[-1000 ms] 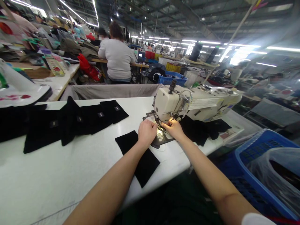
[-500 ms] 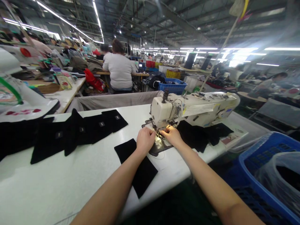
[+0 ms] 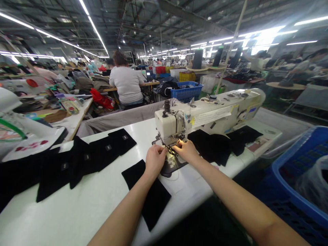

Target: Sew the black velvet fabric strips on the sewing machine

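My left hand (image 3: 155,159) is at the left of the needle area of a white sewing machine (image 3: 167,124), its fingers pinched together. Close to the presser foot from the right is my right hand (image 3: 188,150), thumb and fingertips also drawn together. Whatever lies between the fingertips is too small to make out. The machine's lamp lights the metal plate (image 3: 174,165) below them. A black fabric piece (image 3: 156,205) lies flat on the white table, partly under my left forearm. More black fabric (image 3: 214,147) is heaped beneath the machine's arm.
Overlapping black pieces with small labels (image 3: 99,153) run along the table's left side. At the right stands a blue basket (image 3: 279,164) with a plastic bag inside. A person in a white top (image 3: 125,83) sits ahead, near another blue basket (image 3: 187,91).
The camera view has shifted, so the machine appears slightly lower and left. Both hands stay by the needle, fingers pinched, with little visible movement against the machine.
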The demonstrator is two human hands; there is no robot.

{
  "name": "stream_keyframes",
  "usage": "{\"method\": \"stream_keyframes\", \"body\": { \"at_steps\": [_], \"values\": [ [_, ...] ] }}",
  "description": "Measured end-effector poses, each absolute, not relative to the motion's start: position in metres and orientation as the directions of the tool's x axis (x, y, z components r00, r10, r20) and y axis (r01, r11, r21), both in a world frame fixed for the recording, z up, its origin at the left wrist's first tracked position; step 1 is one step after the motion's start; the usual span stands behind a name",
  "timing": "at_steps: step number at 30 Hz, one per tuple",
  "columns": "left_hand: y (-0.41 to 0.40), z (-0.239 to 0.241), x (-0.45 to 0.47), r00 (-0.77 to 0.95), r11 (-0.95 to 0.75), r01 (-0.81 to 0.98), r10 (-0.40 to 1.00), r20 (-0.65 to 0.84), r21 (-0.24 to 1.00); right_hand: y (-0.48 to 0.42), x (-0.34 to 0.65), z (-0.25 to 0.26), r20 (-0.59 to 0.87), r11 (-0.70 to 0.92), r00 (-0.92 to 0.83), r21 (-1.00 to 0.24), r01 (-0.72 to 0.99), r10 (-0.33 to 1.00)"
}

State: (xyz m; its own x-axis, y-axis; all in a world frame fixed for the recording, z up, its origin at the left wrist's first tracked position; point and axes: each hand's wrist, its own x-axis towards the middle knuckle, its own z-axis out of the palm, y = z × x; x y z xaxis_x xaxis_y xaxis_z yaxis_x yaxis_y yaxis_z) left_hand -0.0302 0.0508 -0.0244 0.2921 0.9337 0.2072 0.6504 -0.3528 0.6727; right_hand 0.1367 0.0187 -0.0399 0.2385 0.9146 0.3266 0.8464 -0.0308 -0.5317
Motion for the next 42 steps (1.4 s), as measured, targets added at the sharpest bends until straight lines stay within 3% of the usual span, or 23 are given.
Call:
{"method": "stream_keyframes", "body": {
  "at_steps": [25,42],
  "values": [
    [0.05,-0.0194,-0.026,0.271,-0.319,0.662,0.945,0.181,0.678,0.017,0.1375,-0.0321,0.324,-0.014,0.209,-0.513,0.858,0.923],
    [0.054,-0.0244,-0.0241,0.315,-0.386,0.648,0.921,0.23,0.657,0.0166,0.1364,-0.0338,0.332,-0.009,0.219,-0.533,0.846,0.917]
  ]
}}
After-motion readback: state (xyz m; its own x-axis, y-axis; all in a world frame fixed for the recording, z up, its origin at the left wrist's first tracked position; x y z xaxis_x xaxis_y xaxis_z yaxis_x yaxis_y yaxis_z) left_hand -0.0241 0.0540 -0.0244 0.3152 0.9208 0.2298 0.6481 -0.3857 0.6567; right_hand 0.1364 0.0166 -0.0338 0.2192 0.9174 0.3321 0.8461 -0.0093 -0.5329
